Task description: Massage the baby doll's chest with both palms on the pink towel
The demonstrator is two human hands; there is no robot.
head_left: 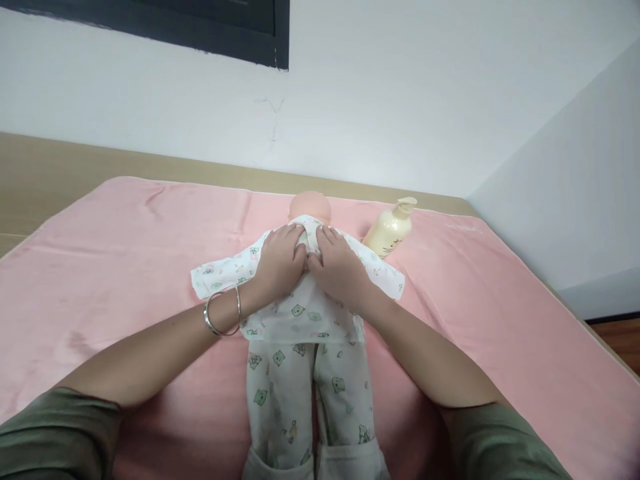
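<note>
A baby doll (310, 205) lies with its bald head pointing away from me, dressed in a white printed shirt (310, 313) with its sleeves spread out. White printed trousers (285, 393) cover its legs, with folded cuffs nearest me. My left hand (281, 261) rests flat on the upper left of the shirt, fingers stretched toward the collar. Mirroring it, my right hand (341, 265) lies flat on the upper right. Both thumbs nearly meet at the middle. The collar is partly hidden under my fingers, and I cannot tell whether the fingertips pinch any cloth.
A cream pump bottle (391, 228) lies tilted just beyond the right sleeve. Pink cloth (125, 280) spreads beneath everything on a wooden surface (60, 157). Behind it rises a white wall (400, 100); another wall stands at the right.
</note>
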